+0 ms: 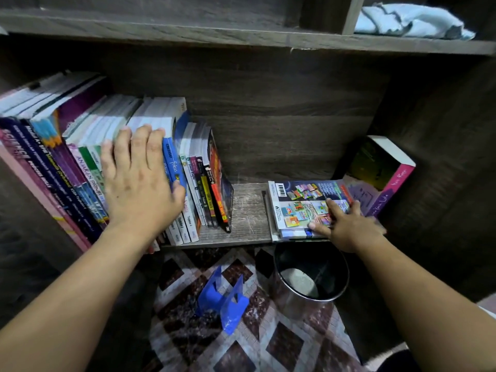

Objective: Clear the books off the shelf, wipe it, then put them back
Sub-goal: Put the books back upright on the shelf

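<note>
Blue plastic, a bookend [224, 304], is seen lying on the patterned floor [241, 350] nearest the camera, with 1 metal bin [308, 280] just beside it on the right. Above these, the shelf [247, 210] is reached by 2 hands. The left hand [139, 181] is laid flat, fingers straight and spread, against the spines of a row of books [88, 157] stood on end and leaning left, spines facing outward. The right hand [346, 224] is pressed on a small stack of books [300, 208] lying flat, long axis running front to back; its thumb is hooked at the front edge. Farther right, 1 thick book [381, 173] is propped tilted against the side wall. On the upper shelf, 1 pale blue cloth [413, 21] is crumpled.
</note>
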Motion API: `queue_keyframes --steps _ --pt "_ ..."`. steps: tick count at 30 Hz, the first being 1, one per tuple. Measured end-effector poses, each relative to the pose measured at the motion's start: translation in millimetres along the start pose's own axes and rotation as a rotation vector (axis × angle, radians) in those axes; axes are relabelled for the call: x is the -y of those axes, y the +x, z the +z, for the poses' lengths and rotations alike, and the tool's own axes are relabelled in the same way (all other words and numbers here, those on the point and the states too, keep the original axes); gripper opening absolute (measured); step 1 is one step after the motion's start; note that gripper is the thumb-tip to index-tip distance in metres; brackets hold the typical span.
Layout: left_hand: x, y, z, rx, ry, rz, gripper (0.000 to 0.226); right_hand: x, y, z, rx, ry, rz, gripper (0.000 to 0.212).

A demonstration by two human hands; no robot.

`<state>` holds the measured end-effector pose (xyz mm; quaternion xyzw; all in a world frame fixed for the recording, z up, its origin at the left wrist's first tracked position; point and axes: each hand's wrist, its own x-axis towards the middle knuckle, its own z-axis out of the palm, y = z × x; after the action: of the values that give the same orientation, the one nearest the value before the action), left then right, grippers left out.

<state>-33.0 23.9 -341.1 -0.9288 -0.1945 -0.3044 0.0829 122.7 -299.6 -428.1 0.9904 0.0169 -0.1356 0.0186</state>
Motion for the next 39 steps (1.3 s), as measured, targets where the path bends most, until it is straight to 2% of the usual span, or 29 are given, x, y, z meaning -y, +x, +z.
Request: queue_keyframes --steps 2,7,14,18,21,24,27,30,32,35,39 --pt "-2 0 -1 -0.005 0.0 -0.007 0.089 1 -1 1 0.006 0.028 0.011 0.108" --pt "-6 0 -1 -0.01 0.003 -0.023 0.088 18 -9 7 -0.056 0.026 -0.009 0.096" --pt "-9 0 -1 -0.021 -0.009 -0.032 0.089 45 -26 16 -0.111 -0.047 -0.202 0.094" --pt "-8 -1 0 -0.027 -0.009 -0.026 0.088 48 -22 16 -0.16 -0.011 -0.362 0.062" --pt "-7 -1 0 -0.022 -0.009 -0.021 0.088 49 -22 1 -0.124 -0.031 -0.477 0.054" --pt "-8 1 1 -0.006 -0.005 -0.038 0.09 58 -29 -22 -0.268 -0.029 -0.56 0.046" --pt "-9 1 2 0.002 0.001 -0.051 0.091 74 -35 -33 -0.457 0.078 -0.613 0.039" --pt "-9 0 1 0.003 -0.005 -0.049 0.09 94 -39 -34 -0.499 0.252 -0.596 0.03" --pt "-8 0 2 0.002 -0.009 -0.043 0.089 110 -42 -36 -0.583 0.296 -0.668 0.027" --pt "-6 -1 1 -0.002 -0.025 -0.024 0.086 133 -44 -43 -0.651 0.369 -0.872 0.04" --pt "2 -3 -1 -0.02 -0.047 0.01 0.086 160 -60 -48 -0.53 0.47 -1.023 0.089"
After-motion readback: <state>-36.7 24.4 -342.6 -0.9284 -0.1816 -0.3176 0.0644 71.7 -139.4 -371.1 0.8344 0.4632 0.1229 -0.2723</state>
